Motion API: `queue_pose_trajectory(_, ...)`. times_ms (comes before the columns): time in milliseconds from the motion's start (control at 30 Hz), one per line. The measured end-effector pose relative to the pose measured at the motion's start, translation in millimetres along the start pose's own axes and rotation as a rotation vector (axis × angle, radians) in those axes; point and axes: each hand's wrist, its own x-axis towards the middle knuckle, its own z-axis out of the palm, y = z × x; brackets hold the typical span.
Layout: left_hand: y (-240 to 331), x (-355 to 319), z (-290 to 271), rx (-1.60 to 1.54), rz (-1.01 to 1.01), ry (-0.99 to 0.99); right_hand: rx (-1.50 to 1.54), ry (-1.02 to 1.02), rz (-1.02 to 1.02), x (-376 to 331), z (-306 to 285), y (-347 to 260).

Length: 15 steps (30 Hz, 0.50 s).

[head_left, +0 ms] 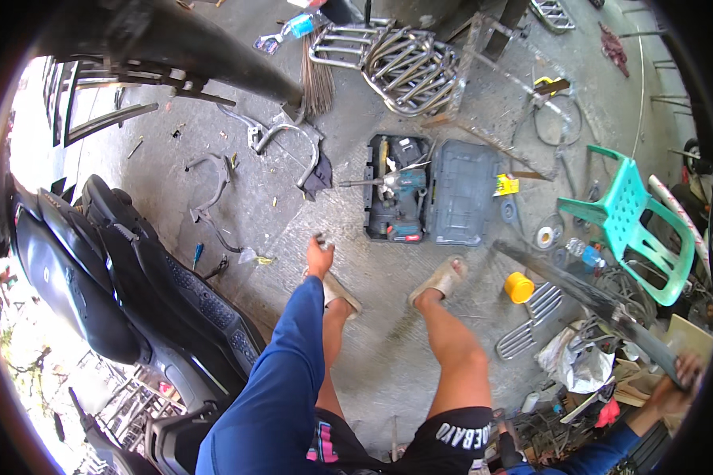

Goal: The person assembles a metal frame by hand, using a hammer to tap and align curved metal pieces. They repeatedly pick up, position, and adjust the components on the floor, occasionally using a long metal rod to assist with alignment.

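Note:
My left hand point(319, 257) hangs over the concrete floor beside my left sandal point(342, 294), fingers a little apart and nothing plain in them. Far out to the right, my right hand point(687, 374) is closed round the near end of a long dark bar point(590, 291), which slants away toward the middle. Ahead of my feet lies an opened black tool case point(372, 226), its lid point(465, 194) folded to the right. Inside it rests a teal and black power drill point(404, 184) with a long bit pointing left.
A black motorcycle point(135, 277) stands at left. Bent metal tubes point(293, 131) lie on the floor beyond it. Chrome racks point(412, 71) are piled at the back. At right are a green plastic chair point(664, 245), a yellow cup point(519, 287) and a white plastic bag point(582, 360).

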Motion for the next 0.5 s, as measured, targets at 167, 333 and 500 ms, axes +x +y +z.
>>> queue_pose_trajectory(167, 105.1, -131.6, -11.0, -0.143, -0.017, -0.172, -0.054, -0.080, 0.069, 6.7, 118.5, 26.3)
queue_pose_trajectory(333, 242.9, -209.3, -61.1, -0.310, 0.454, -0.277, -0.036, -0.259, 0.078, 1.0, 200.7, 6.4)
queue_pose_trajectory(500, 331.8, -290.6, -133.4, -0.190, 0.699, -0.285, 0.167, -0.470, 0.133, 11.9, 259.7, -102.1)
